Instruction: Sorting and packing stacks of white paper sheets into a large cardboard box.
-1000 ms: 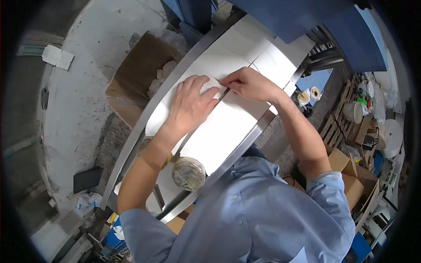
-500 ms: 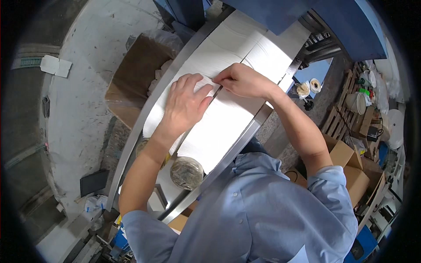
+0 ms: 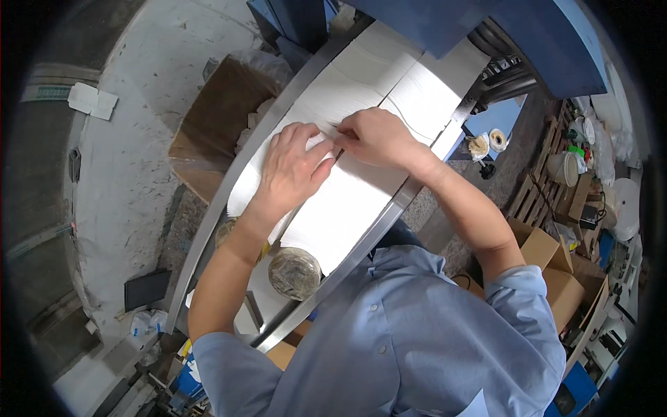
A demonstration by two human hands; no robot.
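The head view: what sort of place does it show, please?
Probably a workshop or small factory: a big blue machine stands over a metal-edged table with white sheets, and a wooden pallet lies on the floor nearby.

White left row (image 3: 347,76) of thin, layered sheets, lying flat on the surface (image 3: 283,101), set lengthwise close along its left edge. Creased by faint wavy lines on top, finely ridged at the lower end, partly hidden from view at mid-length. Just beside it, a white right row (image 3: 361,201), likewise flat, reaching close to the surface's right edge. Parted from the left row by a narrow dark gap, roughly in line with the surface's long edges. Bright and fairly smooth over the lower half, marked by a curved ripple farther up.
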